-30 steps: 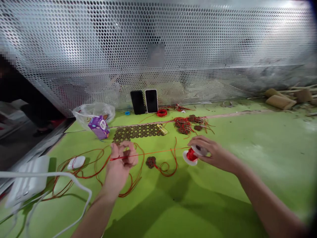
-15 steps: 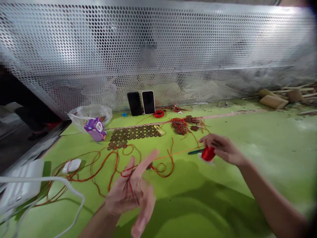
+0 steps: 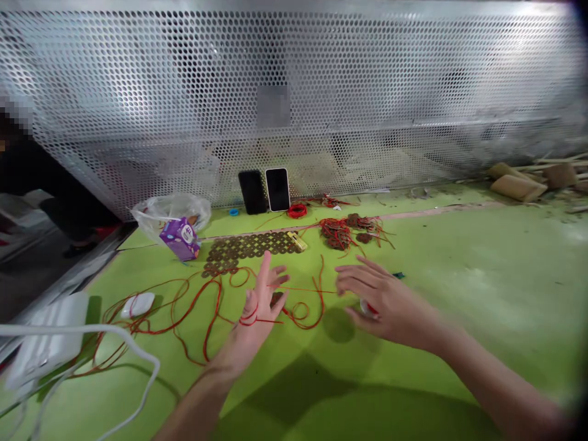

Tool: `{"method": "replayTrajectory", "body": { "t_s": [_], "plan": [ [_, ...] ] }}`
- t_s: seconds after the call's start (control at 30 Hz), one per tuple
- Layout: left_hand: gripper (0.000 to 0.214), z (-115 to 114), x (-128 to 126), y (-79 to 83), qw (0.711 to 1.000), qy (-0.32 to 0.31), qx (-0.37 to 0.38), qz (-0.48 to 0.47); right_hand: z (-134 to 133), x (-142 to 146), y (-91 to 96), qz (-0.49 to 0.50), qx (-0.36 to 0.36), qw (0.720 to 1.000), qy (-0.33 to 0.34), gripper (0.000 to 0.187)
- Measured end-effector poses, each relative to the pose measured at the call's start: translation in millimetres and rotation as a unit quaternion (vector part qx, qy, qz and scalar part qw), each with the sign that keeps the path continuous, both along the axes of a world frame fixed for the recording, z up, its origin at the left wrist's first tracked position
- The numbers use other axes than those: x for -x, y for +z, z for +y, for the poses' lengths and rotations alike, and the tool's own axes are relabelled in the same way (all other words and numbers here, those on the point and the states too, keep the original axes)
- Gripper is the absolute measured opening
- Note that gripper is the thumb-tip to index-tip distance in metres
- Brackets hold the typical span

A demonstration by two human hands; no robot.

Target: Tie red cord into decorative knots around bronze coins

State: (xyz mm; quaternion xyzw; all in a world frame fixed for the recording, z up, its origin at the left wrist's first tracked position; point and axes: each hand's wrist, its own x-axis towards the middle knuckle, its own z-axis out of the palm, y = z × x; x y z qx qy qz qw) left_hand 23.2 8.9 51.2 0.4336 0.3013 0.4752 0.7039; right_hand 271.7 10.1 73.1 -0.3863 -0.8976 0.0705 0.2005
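My left hand [image 3: 260, 309] is raised over the green table [image 3: 459, 288] with its fingers stretched out. Red cord [image 3: 250, 320] is looped round its palm, and one strand runs right toward my right hand [image 3: 386, 300]. My right hand's fingers are spread forward, while a white spool of red cord [image 3: 370, 308] peeks out from under its palm, tucked against it. Loose red cord [image 3: 202, 306] lies in coils on the table left of and below both hands. A small coin knot [image 3: 275, 298] sits just behind my left fingers.
A mat of linked brown coins [image 3: 248, 245], a pile of red-corded coin pieces [image 3: 344, 231], two phones [image 3: 265, 190], a purple box [image 3: 182, 237] by a plastic bag, a white oval object [image 3: 138, 303], a white device [image 3: 46, 340] with cable. Perforated metal panel [image 3: 367, 92] behind; wood blocks [image 3: 519, 187] far right.
My left hand went from pinching the cord to opening flat with the cord looped round it. My right hand swung the spool right, then came back left and lower, fingers now spread.
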Motion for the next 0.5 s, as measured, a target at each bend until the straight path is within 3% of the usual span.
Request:
{"method": "replayTrajectory", "body": {
  "t_s": [0.13, 0.23, 0.4, 0.5],
  "plan": [
    [0.06, 0.0, -5.3, 3.6, 0.999, 0.013, 0.0, -0.036, 4.6, 43.1, -5.7, 0.025, 0.002, 0.999, -0.02, 0.037],
    [0.054, 1.7, -2.1, 7.3, 0.996, 0.01, 0.019, -0.081, 6.9, 60.8, -19.2, 0.019, 0.026, 0.999, -0.009, 0.027],
    [0.048, 2.1, -1.5, 10.6, 0.993, 0.077, 0.024, -0.087, 6.3, 67.1, -26.8, 0.078, -0.106, 0.991, 0.002, 0.043],
    [0.048, 0.0, -7.1, 7.4, 0.993, 0.081, 0.046, -0.076, 5.1, 75.8, -18.0, 0.115, -0.12, 0.984, 0.065, 0.039]
  ]
}}
